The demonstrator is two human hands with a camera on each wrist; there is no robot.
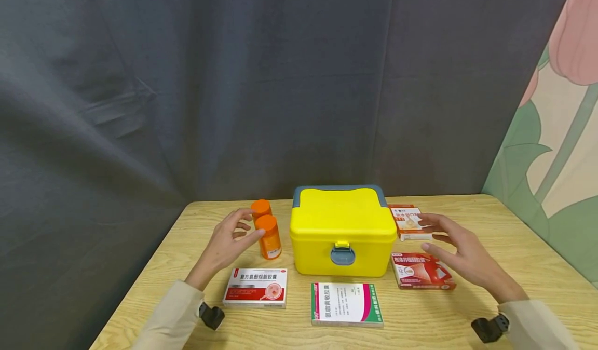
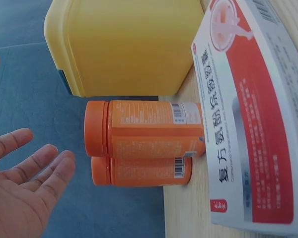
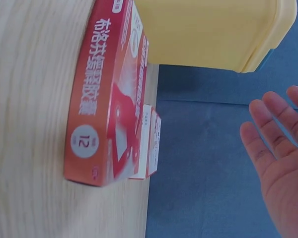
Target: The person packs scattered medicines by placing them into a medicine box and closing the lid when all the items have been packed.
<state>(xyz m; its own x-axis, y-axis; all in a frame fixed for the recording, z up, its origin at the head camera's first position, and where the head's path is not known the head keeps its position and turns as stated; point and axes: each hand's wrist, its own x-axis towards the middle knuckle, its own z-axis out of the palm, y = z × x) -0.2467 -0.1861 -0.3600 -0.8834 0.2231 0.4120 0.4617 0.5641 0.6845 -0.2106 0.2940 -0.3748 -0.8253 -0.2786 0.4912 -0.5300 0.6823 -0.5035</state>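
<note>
Head view, hands (image 1: 229,240) (image 1: 462,251) aloft, loosely curved, near orange bottles (image 1: 270,243) (image 1: 259,206), red carton (image 1: 420,273)

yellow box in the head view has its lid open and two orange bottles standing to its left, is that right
Not quite: the lid of the yellow box is closed, not open, as the head view shows. The two orange bottles do stand to its left.
</note>
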